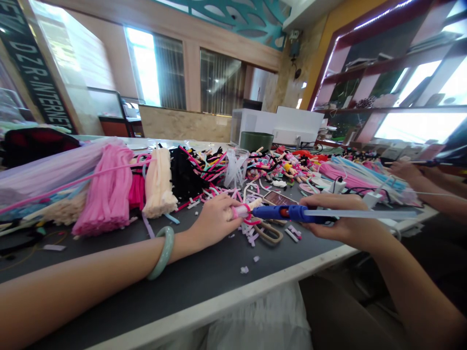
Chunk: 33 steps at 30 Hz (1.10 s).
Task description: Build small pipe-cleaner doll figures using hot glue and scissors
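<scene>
My right hand (345,221) grips a blue hot glue gun (279,213), and a long translucent glue stick (357,214) juts out of its back end. The gun's nozzle points left, at a small pink and white fuzzy pipe-cleaner piece (241,211). That piece is pinched between the fingers of my left hand (215,218). Whether the nozzle touches it I cannot tell. A pale green bangle (163,253) circles my left wrist. Just below the gun, beige-handled scissors (270,233) lie on the dark table among cut scraps (251,236).
Bundles of pink pipe cleaners (105,192), cream pipe cleaners (159,184) and black pipe cleaners (188,172) lie to the left. A clear cup (236,167) and a heap of small colourful figures (280,165) stand behind. At right are cables, a white plug (337,184) and another person's hand (404,170).
</scene>
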Tool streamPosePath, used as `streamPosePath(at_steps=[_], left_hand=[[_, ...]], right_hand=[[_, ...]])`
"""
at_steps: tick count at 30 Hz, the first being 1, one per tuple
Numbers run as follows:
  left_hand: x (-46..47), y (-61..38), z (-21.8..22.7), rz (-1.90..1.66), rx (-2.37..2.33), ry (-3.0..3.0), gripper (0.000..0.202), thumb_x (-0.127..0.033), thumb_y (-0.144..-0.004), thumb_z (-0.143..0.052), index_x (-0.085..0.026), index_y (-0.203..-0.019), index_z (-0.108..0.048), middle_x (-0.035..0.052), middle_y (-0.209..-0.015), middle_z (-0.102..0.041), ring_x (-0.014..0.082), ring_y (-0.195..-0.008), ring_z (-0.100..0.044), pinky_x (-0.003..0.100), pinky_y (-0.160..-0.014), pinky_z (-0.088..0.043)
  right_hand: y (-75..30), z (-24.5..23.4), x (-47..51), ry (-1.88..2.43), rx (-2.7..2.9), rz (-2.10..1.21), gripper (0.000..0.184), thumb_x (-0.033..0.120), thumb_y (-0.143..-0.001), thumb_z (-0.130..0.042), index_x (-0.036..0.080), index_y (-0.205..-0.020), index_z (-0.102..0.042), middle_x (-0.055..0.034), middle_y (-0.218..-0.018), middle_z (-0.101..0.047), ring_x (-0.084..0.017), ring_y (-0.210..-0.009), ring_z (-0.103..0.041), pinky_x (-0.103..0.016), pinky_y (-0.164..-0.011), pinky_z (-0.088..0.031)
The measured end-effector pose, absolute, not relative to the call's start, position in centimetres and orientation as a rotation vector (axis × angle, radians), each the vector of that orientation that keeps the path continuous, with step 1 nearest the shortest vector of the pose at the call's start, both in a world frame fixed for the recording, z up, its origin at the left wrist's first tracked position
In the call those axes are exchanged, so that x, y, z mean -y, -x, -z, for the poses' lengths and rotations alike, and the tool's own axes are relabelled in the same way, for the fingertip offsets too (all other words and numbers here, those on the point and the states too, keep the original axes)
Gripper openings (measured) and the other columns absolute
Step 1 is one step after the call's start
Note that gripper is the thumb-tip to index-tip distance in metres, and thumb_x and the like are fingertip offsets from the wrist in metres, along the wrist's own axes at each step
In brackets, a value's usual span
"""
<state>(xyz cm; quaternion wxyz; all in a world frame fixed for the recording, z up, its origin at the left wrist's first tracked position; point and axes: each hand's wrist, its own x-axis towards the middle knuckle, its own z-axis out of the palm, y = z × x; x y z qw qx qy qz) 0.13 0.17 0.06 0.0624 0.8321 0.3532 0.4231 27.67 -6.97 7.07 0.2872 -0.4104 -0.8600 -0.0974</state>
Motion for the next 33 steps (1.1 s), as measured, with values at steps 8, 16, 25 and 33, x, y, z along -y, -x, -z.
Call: streamPosePath(at_steps=[8, 16, 25, 33], left_hand=[[-0.18, -0.32, -0.17, -1.28, -1.081, -2.51, 0.021, -0.025, -0.07, -0.066, -0.013, -0.087, -0.068, 0.0076, -0.087, -0.067, 0.0189, -0.082, -0.062, 0.029, -0.075, -0.046], [0.06, -0.26, -0.37, -1.271, -1.094, -2.484, 0.019, -0.028, -0.071, -0.066, -0.015, -0.084, -0.069, 0.0053, -0.082, -0.069, 0.0171, -0.076, -0.063, 0.027, -0.071, -0.046], [0.16, -0.35, -0.55, -1.245, -1.127, -2.449, 0.018, -0.031, -0.071, -0.066, -0.016, -0.08, -0.07, 0.0029, -0.077, -0.069, 0.0155, -0.069, -0.062, 0.024, -0.065, -0.045], [0.13, -0.28, -0.3, -1.22, -1.123, -2.379, 0.018, -0.033, -0.071, -0.066, -0.018, -0.08, -0.071, 0.0022, -0.077, -0.07, 0.0163, -0.07, -0.063, 0.024, -0.064, -0.046]], right_hand=[[-27.66, -7.06, 6.98, 1.079, 2.289, 0.257, 0.024, 0.022, -0.07, -0.067, 0.026, -0.094, -0.065, 0.0007, -0.084, -0.071, -0.017, -0.072, -0.067, -0.023, -0.061, -0.051], [-27.48, -7.22, 7.09, 1.061, 2.295, 0.246, 0.021, 0.021, -0.07, -0.066, 0.022, -0.091, -0.064, -0.0008, -0.081, -0.071, -0.016, -0.068, -0.066, -0.023, -0.06, -0.05], [-27.66, -7.26, 7.22, 1.048, 2.319, 0.236, 0.023, 0.023, -0.071, -0.067, 0.023, -0.094, -0.065, 0.0001, -0.083, -0.071, -0.015, -0.069, -0.065, -0.022, -0.06, -0.049], [-27.58, -7.34, 7.29, 1.087, 2.317, 0.223, 0.022, 0.023, -0.071, -0.066, 0.023, -0.093, -0.066, -0.0002, -0.083, -0.071, -0.017, -0.071, -0.065, -0.024, -0.06, -0.05]])
